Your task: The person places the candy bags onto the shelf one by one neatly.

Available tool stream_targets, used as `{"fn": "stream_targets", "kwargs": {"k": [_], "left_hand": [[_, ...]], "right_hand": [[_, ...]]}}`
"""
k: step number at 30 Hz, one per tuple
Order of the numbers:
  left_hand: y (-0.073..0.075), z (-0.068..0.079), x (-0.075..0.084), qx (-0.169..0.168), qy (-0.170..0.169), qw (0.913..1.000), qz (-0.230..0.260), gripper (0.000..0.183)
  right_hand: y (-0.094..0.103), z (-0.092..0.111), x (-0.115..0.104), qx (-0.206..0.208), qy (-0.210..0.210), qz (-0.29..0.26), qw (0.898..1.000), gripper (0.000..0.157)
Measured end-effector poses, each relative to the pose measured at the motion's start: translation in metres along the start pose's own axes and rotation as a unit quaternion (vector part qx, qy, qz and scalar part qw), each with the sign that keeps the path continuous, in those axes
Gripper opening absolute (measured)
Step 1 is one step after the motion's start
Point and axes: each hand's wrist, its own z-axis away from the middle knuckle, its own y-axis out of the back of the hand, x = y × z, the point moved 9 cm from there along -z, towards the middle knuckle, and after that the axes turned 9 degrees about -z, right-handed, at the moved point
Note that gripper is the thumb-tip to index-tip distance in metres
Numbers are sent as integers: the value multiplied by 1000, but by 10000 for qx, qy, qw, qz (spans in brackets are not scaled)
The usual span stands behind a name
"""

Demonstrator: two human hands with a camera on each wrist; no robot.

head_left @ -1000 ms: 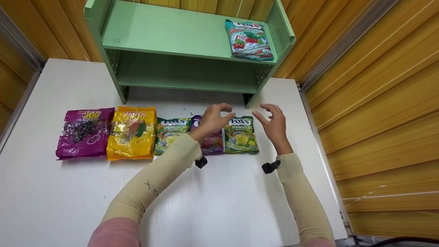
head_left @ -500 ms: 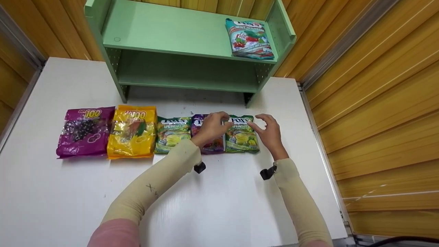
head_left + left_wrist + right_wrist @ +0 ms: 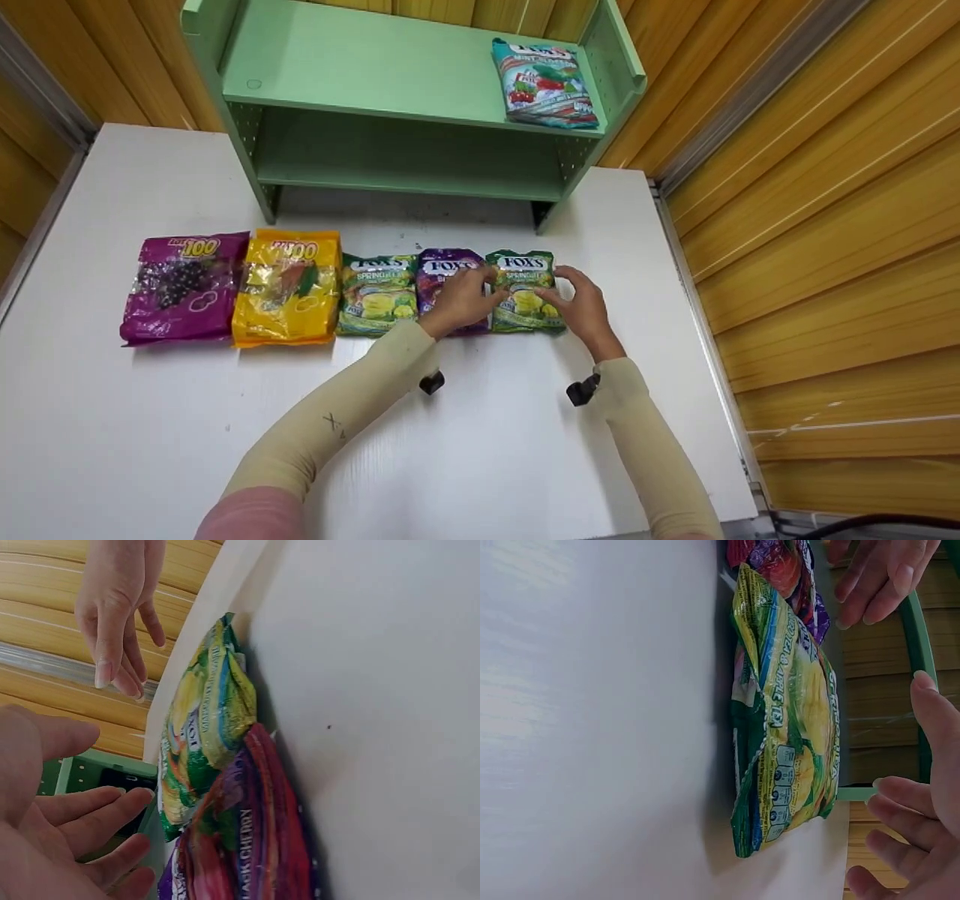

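Note:
The rightmost green FOX'S Spring Tea candy bag (image 3: 525, 309) lies flat on the white table between my two hands. My left hand (image 3: 459, 300) hovers over the purple FOX'S candy bag (image 3: 444, 265) and covers part of it. In the left wrist view, that hand's fingers (image 3: 90, 829) are spread and apart from the bags. My right hand (image 3: 586, 309) is above the green bag's right edge. Its fingers (image 3: 906, 819) hold nothing in the right wrist view, where a gap separates them from the green bag (image 3: 791, 720).
Left in the same row lie another green FOX'S bag (image 3: 379, 292), a yellow candy bag (image 3: 286, 289) and a larger purple candy bag (image 3: 186, 289). Behind stands a green two-level shelf (image 3: 360, 67), with a teal FOX'S bag (image 3: 546, 86) at its upper right. Wood-patterned walls (image 3: 825, 285) enclose the table.
Both hands have come down and nearer to me, toward the rightmost green bag. My right hand has also shifted left, closer to that bag. The bags look unmoved.

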Motion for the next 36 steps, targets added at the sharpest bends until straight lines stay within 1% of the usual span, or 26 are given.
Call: {"fn": "stream_targets", "kwargs": {"k": [3, 5, 10, 13, 17, 19, 22, 26, 30, 34, 36], "left_hand": [[-6, 2, -2, -83, 5, 9998, -154, 40], [-9, 3, -3, -93, 26, 9994, -336, 42], [-12, 5, -5, 9, 64, 9967, -806, 53], [-14, 6, -6, 26, 38, 9956, -939, 55], [-17, 7, -6, 42, -77, 9916, -1291, 57], [-19, 7, -6, 20, -132, 9881, -1534, 58], [-24, 7, -8, -119, -141, 9836, -1795, 60], [-31, 8, -10, -319, -119, 9810, -1911, 65], [-36, 8, -11, -369, -166, 9810, -1899, 73], [-41, 8, -11, -412, -204, 9794, -1966, 83], [-43, 8, -10, -422, -241, 9762, -2115, 85]], "right_hand": [[-5, 2, 5, -213, -118, 80, 9997, 70], [-7, 3, 10, -345, -270, 122, 9990, 72], [-13, 5, 22, -601, -665, 282, 9956, 82], [-16, 6, 30, -717, -860, 383, 9930, 88], [-20, 8, 37, -843, -928, 541, 9906, 93], [-22, 9, 40, -886, -946, 601, 9897, 96], [-25, 10, 44, -960, -1003, 592, 9885, 102], [-29, 12, 49, -1104, -1115, 563, 9860, 113], [-31, 14, 52, -1242, -1139, 742, 9829, 122], [-31, 15, 55, -1274, -1128, 900, 9813, 124], [-31, 14, 56, -1244, -1161, 899, 9813, 123]]}}
